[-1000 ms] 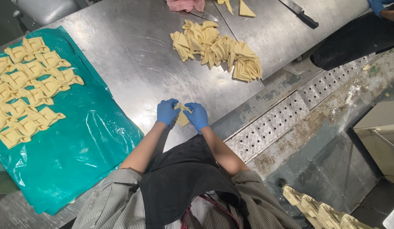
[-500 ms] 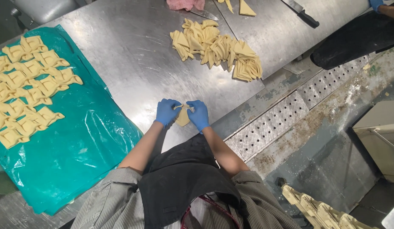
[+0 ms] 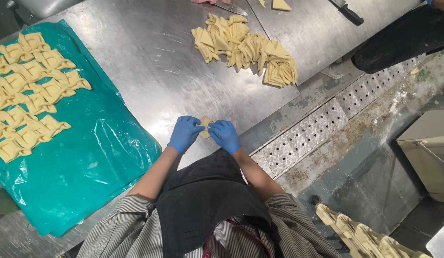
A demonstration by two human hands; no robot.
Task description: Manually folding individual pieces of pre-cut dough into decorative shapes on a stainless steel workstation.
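The piece of dough (image 3: pixel 205 127) sat between my two gloved hands, just above the near edge of the steel table (image 3: pixel 150 62), and I had it pinched from both sides. My left hand (image 3: pixel 184 134) gripped its left part with curled fingers, and my right hand (image 3: pixel 225 135) nipped the right part between thumb and fingertips. Most of the piece was hidden by the gloves; what showed looked pale and flat, and its long axis seemed to run away from me toward the far side of the table, though I could not tell for sure.

I judged this to be the folding step, with corners being drawn in and pressed. The next move would call for a firm, even squeeze at the middle so the fold held.

To my left lay the teal plastic sheet (image 3: pixel 88 167) with rows of shaped pieces (image 3: pixel 31 91). Farther off was the heap of cut dough (image 3: pixel 246 48), and beyond it a knife (image 3: pixel 346 9).
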